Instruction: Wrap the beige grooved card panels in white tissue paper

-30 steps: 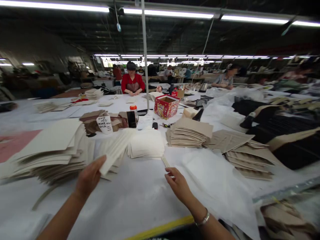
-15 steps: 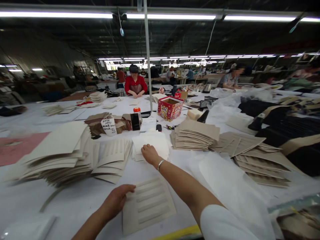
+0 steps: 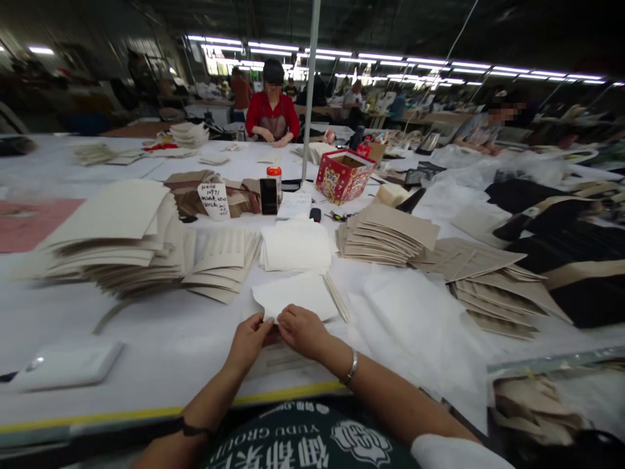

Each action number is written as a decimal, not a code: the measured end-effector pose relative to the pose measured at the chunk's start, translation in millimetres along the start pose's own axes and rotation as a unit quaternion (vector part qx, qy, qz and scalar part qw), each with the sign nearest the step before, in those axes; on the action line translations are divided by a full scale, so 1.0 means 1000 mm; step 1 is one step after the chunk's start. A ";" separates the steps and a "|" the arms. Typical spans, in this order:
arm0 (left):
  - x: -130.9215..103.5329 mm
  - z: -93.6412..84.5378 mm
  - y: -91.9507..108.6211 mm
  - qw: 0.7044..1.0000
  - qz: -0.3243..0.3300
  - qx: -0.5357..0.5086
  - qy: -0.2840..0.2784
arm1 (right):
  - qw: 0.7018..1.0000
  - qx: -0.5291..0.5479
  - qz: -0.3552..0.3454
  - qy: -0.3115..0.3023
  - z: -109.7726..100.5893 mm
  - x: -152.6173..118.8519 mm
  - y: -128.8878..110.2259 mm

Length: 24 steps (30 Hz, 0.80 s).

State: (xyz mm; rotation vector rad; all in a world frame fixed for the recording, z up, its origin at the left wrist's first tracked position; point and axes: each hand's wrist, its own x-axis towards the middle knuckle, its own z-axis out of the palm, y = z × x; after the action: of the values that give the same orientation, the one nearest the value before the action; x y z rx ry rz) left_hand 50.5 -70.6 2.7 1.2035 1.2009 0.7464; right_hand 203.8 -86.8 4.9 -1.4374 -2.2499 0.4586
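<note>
White sheet (image 3: 297,293), near edge pinched in the grip of left hand (image 3: 250,340) and right hand (image 3: 303,332), tabletop (image 3: 183,342) room leftward.

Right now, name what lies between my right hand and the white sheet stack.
In the head view, a white sheet lies between your right hand and that stack.

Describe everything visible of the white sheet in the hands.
The white sheet looks thin, plain and flexible, paper or cloth, I cannot tell which. The left hand and right hand grip its near edge; its left edge waves, and the rest spreads forward toward the white stack.
</note>
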 end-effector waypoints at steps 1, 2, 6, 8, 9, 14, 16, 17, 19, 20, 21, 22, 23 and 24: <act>-0.006 -0.001 -0.005 0.997 0.030 0.068 0.015 | 0.997 0.068 0.023 -0.003 0.003 -0.008 -0.003; -0.012 -0.003 -0.009 0.987 0.070 0.139 0.035 | 0.990 0.134 0.046 -0.006 0.005 -0.013 -0.006; -0.028 -0.003 -0.019 0.921 0.214 0.318 0.067 | 0.960 0.256 0.115 -0.002 0.009 -0.015 -0.013; -0.033 -0.002 -0.022 0.902 0.251 0.345 0.060 | 0.960 0.248 0.132 0.001 0.010 -0.013 -0.017; -0.035 -0.001 -0.023 0.894 0.265 0.356 0.060 | 0.960 0.245 0.138 0.001 0.011 -0.012 -0.019; -0.039 -0.001 -0.029 0.871 0.290 0.391 0.059 | 0.946 0.280 0.162 0.000 0.017 -0.013 -0.021; -0.040 -0.002 -0.029 0.873 0.278 0.396 0.057 | 0.940 0.296 0.167 0.000 0.019 -0.014 -0.021; -0.041 -0.002 -0.029 0.875 0.269 0.398 0.056 | 0.938 0.301 0.169 0.001 0.020 -0.014 -0.021; -0.041 -0.002 -0.029 0.879 0.254 0.401 0.053 | 0.938 0.301 0.175 0.000 0.019 -0.014 -0.022; -0.041 -0.002 -0.030 0.880 0.248 0.402 0.051 | 0.939 0.295 0.177 -0.002 0.018 -0.014 -0.023; -0.041 -0.002 -0.030 0.881 0.244 0.403 0.048 | 0.942 0.284 0.178 -0.004 0.017 -0.013 -0.025; -0.041 -0.002 -0.030 0.881 0.242 0.404 0.046 | 0.946 0.271 0.177 -0.005 0.015 -0.013 -0.026; -0.041 -0.001 -0.030 0.881 0.241 0.404 0.045 | 0.951 0.255 0.175 -0.006 0.012 -0.012 -0.028; -0.041 -0.001 -0.030 0.882 0.241 0.403 0.046 | 0.956 0.237 0.174 -0.007 0.010 -0.011 -0.029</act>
State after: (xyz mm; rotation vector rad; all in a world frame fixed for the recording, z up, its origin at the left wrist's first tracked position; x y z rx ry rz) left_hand 34.3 -116.3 -14.2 2.2409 1.3540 0.6736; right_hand 179.9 -109.8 8.5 -1.5552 -1.7249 1.0432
